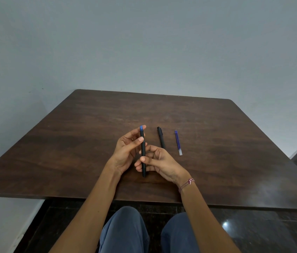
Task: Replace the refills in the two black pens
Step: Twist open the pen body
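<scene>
Hands are working the first black pen (143,156) above the table (217,143): left hand (125,152) pinching its blue-tipped upper end, right hand (159,163) clamping the barrel. Apparently disassembly is starting; next, pulling the parts apart. Second pen (161,137) and refill (178,142) are lying alongside.

Matt black pens (143,154), dark wood-grain table (217,143) with slight sheen.

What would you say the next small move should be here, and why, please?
Probably pull or twist the two ends apart to open the pen. The left hand pinches its upper part near the blue end, the right hand grips its lower barrel, and it looks closed. The second pen and blue refill wait on the table.
</scene>
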{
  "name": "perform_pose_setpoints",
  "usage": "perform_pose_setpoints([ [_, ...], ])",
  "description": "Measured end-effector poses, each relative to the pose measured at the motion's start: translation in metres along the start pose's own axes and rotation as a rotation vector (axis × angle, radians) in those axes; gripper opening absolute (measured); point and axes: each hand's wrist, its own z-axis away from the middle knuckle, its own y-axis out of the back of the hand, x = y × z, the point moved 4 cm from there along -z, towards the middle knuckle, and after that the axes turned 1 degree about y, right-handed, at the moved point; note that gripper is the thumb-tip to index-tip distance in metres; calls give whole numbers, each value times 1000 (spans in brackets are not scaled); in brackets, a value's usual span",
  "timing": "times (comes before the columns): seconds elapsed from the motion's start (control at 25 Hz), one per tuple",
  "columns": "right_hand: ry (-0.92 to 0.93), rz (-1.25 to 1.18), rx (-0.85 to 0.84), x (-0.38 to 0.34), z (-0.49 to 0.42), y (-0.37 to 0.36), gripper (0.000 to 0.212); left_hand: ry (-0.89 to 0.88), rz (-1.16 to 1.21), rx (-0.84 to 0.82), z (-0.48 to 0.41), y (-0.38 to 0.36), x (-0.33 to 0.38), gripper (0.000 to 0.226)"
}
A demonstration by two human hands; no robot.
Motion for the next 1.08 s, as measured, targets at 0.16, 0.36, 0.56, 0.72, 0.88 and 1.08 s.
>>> perform_pose_setpoints([
  [0.16, -8, 13, -3, 0, 0, 0, 17, 14, 14, 31, -1, 1, -1, 36],
  [0.36, -6, 11, -5, -1, 0, -2, 19, 42, 40, 81, -1, 2, -1, 27],
  [0.56, -15, 14, 13, -2, 1, -2, 36, -21, 71, 149, -2, 9, 3, 28],
  [0.72, -7, 20, 4, -4, 2, -3, 50, -38, 68, 233, -3, 15, 2, 26],
  [0.88, -25, 14, 10, -3, 1, -3, 46, -48, 104, 242, -1, 15, 8, 65],
  [1.08, -31, 28, -15, -3, 1, -3, 46, -64, 149, 245, -1, 15, 9, 69],
])
